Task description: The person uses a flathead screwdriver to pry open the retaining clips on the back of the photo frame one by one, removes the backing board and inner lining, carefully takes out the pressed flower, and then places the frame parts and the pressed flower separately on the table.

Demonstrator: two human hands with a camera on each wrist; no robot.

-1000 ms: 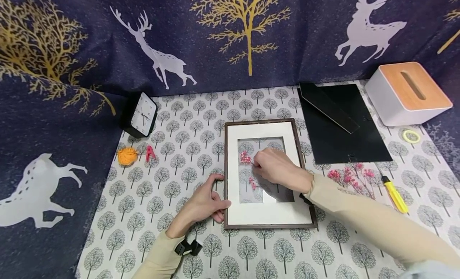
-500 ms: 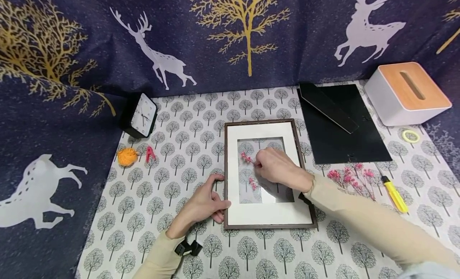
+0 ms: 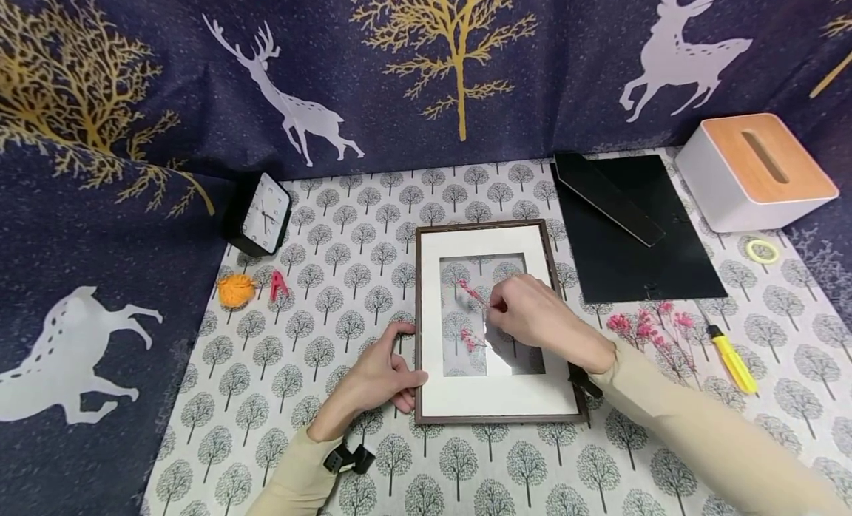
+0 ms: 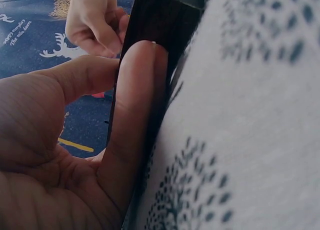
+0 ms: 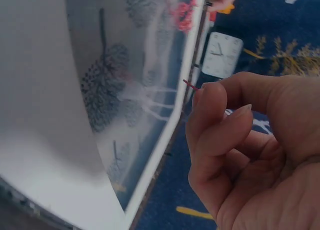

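Note:
A dark brown picture frame [image 3: 500, 420] with a white mat [image 3: 492, 395] around a glass window lies on the patterned cloth. My left hand [image 3: 373, 375] grips its lower left edge, thumb over the rim and fingers along the outer side. Above the window, my right hand [image 3: 526, 309] pinches the thin stem of a pink flower sprig [image 3: 471, 290] between thumb and finger. In the right wrist view a short bit of red stem [image 5: 189, 84] pokes out past the fingertips. A second pink sprig [image 3: 470, 340] lies lower in the window.
Right of the frame are black backing panels [image 3: 639, 257], more pink flower sprigs [image 3: 655, 327], a yellow utility knife [image 3: 732, 361], a tape roll [image 3: 762, 252] and a tissue box [image 3: 748, 168]. At left are a clock [image 3: 265, 213], orange yarn [image 3: 235, 288] and a red clip [image 3: 277, 284].
My right hand has drawn a little to the right over the window, and the upper pink sprig has turned and shifted right with it. The left hand and frame stay put.

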